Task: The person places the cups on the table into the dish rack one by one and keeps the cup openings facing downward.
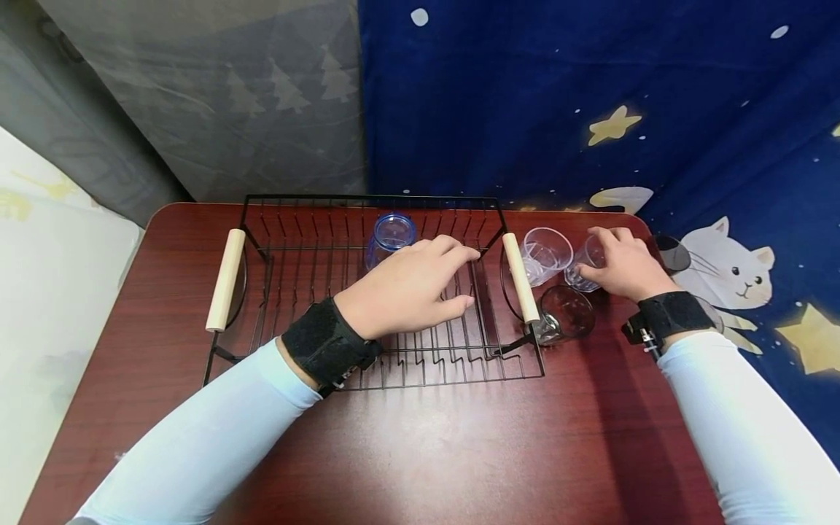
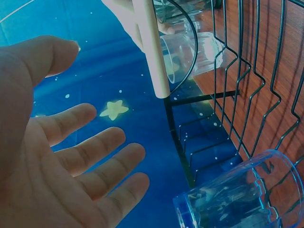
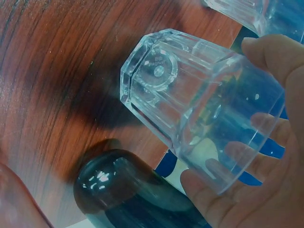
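Observation:
My right hand [image 1: 626,266] grips a clear faceted tumbler [image 3: 159,102] near its rim, thumb on one side and fingers on the other. The left hand [image 1: 416,284] hovers above a black wire dish rack [image 1: 367,196] with its fingers spread and nothing in them. Inside the rack, a blue-tinted glass [image 1: 392,232] stands upside down; the left wrist view shows it below that hand. Another clear tumbler [image 1: 546,251] stands between the rack and the held one. Nearer the front is a dark, see-through glass [image 1: 577,313].
Pale wooden handles [image 1: 226,281] top both ends of the rack. A second dark glass [image 1: 672,254] stands beyond the right hand, by the table's right edge. The reddish-brown table [image 1: 420,452] runs back to grey and blue curtains [image 1: 525,95].

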A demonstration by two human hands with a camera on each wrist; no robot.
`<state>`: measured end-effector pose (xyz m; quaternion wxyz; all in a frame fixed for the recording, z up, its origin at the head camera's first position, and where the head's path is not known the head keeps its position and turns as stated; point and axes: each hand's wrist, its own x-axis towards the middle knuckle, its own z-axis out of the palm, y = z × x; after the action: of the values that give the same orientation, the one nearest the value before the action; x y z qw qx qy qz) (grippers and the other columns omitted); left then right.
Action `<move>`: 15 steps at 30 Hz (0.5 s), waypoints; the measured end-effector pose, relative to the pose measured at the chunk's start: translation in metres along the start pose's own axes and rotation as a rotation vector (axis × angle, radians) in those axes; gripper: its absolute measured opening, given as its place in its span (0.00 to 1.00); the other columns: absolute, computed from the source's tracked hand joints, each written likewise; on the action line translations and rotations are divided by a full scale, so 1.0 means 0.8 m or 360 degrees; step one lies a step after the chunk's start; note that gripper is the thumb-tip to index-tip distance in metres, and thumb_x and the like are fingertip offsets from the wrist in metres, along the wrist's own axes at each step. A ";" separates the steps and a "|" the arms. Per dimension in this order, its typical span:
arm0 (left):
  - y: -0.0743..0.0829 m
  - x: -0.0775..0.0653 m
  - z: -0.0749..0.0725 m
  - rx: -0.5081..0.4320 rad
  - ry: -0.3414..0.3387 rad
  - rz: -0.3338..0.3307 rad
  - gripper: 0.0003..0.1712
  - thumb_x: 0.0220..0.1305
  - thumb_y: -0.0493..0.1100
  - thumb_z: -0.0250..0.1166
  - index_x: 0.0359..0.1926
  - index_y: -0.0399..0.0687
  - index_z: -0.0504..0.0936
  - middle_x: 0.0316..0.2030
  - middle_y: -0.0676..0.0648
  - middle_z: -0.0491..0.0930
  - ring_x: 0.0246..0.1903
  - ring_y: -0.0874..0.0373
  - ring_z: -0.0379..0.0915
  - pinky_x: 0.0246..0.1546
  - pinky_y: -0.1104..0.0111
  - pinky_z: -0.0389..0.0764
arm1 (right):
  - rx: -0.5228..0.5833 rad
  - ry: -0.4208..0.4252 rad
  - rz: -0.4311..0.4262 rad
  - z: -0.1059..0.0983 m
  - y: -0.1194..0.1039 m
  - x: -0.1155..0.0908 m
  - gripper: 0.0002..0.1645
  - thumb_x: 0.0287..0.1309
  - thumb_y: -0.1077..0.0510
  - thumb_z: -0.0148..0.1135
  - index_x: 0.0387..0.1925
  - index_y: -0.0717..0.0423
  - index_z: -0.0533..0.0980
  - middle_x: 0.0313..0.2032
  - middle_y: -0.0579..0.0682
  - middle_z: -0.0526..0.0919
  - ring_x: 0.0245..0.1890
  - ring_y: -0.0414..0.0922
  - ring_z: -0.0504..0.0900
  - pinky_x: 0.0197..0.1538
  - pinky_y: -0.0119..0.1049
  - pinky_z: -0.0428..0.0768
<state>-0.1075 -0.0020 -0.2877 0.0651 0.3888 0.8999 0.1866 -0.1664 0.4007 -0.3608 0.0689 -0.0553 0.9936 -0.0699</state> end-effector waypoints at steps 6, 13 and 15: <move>-0.002 -0.002 0.002 0.0002 0.0007 -0.0019 0.30 0.70 0.60 0.58 0.67 0.52 0.73 0.64 0.48 0.71 0.60 0.54 0.71 0.60 0.59 0.74 | 0.0019 0.0073 -0.0004 0.003 -0.002 -0.006 0.46 0.57 0.46 0.70 0.67 0.65 0.61 0.61 0.79 0.61 0.56 0.80 0.62 0.56 0.73 0.65; -0.003 -0.006 0.001 0.0012 0.0041 -0.0028 0.29 0.71 0.61 0.58 0.65 0.53 0.75 0.63 0.49 0.72 0.58 0.56 0.72 0.59 0.61 0.75 | 0.0027 0.0118 -0.0015 0.003 -0.004 -0.018 0.46 0.56 0.46 0.72 0.66 0.66 0.61 0.59 0.78 0.61 0.55 0.79 0.62 0.54 0.72 0.66; -0.003 -0.007 0.000 0.0018 0.0048 -0.0036 0.29 0.70 0.61 0.58 0.66 0.53 0.74 0.64 0.49 0.72 0.58 0.57 0.72 0.59 0.61 0.75 | 0.0033 0.0133 -0.0036 0.003 -0.007 -0.019 0.47 0.55 0.45 0.72 0.66 0.66 0.62 0.59 0.78 0.62 0.54 0.79 0.63 0.55 0.72 0.66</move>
<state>-0.1053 -0.0081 -0.2888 0.0513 0.3761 0.9062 0.1865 -0.1503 0.3968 -0.3606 0.0272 -0.0627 0.9942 -0.0832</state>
